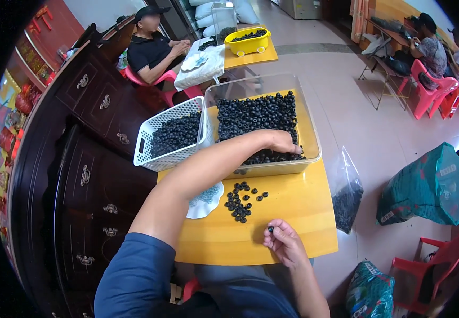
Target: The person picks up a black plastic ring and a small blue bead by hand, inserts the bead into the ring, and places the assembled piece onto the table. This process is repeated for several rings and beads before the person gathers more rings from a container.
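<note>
My left hand [282, 142] reaches into the right part of a clear plastic bin [314, 135] filled with small black ring-shaped pieces [256, 116]. Its fingers are curled down among them, and what they hold is hidden. Above the table's near edge my right hand [285, 244] pinches one small black piece [270, 229] between thumb and forefinger. A loose group of black rings [237, 204] lies on the yellow table [293, 201]. Partly under my left forearm is a white scalloped plate [208, 204] with small pale bluish bits on it.
A white perforated basket [144, 143] of black pieces stands left of the bin. Dark drawers [86, 201] flank the table's left side. To the right are a clear bag [348, 199], green sacks [420, 185] and a red chair [436, 265]. Across from me a person [155, 53] sits by a yellow tub [248, 42].
</note>
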The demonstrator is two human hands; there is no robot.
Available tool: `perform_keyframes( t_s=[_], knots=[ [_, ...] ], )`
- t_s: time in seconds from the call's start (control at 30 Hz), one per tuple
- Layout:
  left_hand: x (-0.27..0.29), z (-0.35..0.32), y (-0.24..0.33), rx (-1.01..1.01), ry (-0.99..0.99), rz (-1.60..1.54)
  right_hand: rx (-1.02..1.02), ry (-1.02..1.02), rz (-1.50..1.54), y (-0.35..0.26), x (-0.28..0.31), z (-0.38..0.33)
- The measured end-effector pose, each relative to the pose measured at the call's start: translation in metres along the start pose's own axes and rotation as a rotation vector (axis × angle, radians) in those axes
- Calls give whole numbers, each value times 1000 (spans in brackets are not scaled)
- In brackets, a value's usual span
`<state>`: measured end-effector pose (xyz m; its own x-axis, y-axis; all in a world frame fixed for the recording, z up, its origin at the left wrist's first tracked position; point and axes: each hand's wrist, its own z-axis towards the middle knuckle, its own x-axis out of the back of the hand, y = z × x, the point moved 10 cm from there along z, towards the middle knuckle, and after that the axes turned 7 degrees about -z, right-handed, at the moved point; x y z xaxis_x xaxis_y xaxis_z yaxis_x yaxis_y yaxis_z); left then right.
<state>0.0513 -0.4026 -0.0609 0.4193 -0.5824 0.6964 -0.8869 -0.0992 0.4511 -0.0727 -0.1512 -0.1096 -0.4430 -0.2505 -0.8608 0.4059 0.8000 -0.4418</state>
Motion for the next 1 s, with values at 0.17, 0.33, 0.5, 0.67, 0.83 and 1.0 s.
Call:
perform_keyframes(
  t_s=[0.17, 0.33, 0.5, 0.67, 0.83, 1.0],
  knots=[
    [-1, -17, 15, -16, -29, -35, 7, 24, -5, 0, 1, -2],
    [-5, -30, 25, 21, -122, 70, 3, 7, -4, 1, -1, -1],
    [-2, -43, 42, -9, -139, 109, 9, 4, 8, -1, 0, -1],
    [-17, -41, 32, 6, -233, 95, 10, -2, 5, 0, 0, 2],
    [-32, -34, 25, -128, -263, 182, 26, -36, -13, -1, -2, 3],
    [-22, -30, 23, -177, -152, 143, 32, -37, -33, 0, -4, -1]
  ],
)
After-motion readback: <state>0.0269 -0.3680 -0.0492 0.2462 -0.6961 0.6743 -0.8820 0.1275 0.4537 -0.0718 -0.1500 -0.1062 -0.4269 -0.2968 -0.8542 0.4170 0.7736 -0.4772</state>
